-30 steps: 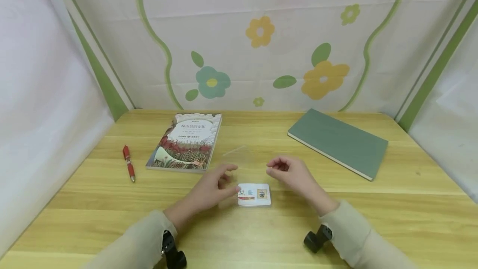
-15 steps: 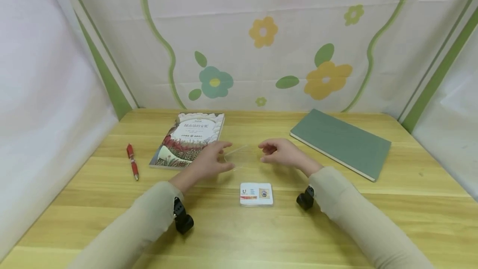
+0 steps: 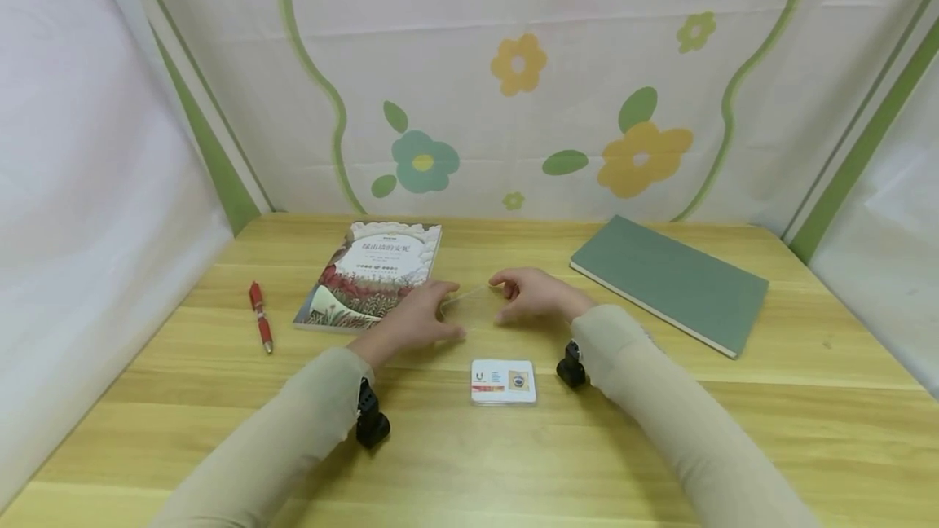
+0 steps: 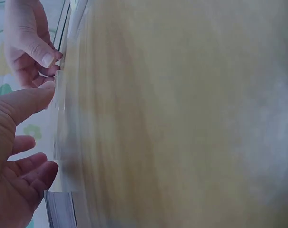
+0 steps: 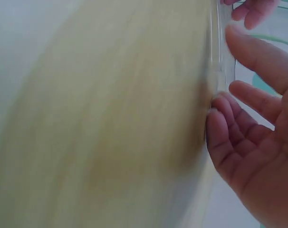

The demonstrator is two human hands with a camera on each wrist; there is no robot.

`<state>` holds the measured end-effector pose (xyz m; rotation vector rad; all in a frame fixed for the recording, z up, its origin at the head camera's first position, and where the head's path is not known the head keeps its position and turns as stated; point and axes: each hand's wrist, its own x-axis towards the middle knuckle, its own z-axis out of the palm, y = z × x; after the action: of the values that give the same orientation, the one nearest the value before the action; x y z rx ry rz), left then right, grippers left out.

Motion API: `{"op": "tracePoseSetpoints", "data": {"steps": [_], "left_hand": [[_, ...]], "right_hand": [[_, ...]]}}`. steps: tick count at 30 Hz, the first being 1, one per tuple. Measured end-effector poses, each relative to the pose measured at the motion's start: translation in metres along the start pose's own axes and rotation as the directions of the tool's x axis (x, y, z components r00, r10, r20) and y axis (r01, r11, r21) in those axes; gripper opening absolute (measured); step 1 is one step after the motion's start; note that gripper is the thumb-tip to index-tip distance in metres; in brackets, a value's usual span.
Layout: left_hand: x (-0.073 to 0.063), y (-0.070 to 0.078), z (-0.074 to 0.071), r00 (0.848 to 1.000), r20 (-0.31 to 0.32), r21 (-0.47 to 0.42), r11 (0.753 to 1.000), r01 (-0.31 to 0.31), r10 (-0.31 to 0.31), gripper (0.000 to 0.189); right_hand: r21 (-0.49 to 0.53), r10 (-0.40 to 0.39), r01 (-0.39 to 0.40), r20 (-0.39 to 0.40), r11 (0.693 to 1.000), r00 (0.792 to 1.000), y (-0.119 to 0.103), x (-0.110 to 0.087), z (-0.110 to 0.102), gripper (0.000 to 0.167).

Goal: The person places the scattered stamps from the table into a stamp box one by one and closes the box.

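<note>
A clear, see-through plastic box lies on the table between the two hands; its edges show faintly in the head view and as a thin upright wall in the left wrist view. My left hand is at its left side, thumb and fingers spread apart, close to the front corner of the book. On the other side, my right hand has loosely bent fingers, with the fingertips near the box's right edge. Neither hand pinches it. Nearer to me is a small stack of white printed cards, apart from both hands.
A paperback book with an illustrated cover lies behind the left hand. To its left is a red pen. A green hardcover book rests at an angle on the back right. A flowered cloth stands behind the wooden table.
Both hands have moved away from the card stack, farther back to the clear box. In the last half second the right hand has shifted left, closer to the box.
</note>
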<state>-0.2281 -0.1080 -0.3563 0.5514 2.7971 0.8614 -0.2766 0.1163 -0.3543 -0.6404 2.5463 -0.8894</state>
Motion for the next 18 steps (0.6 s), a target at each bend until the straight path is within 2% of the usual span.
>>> {"op": "tracePoseSetpoints", "data": {"steps": [10, 18], "left_hand": [[0.0050, -0.0022, 0.0057, 0.999, -0.036, 0.015, 1.000, 0.015, -0.014, 0.073], [0.0048, 0.0001, 0.0105, 0.997, -0.075, 0.006, 1.000, 0.016, -0.016, 0.072]], "right_hand": [[-0.094, 0.021, -0.017, 0.042, 0.995, 0.999, -0.0056, 0.0099, 0.0018, 0.070], [-0.084, 0.031, -0.026, 0.063, 0.996, 0.998, -0.0060, 0.0083, 0.0027, 0.063]]}}
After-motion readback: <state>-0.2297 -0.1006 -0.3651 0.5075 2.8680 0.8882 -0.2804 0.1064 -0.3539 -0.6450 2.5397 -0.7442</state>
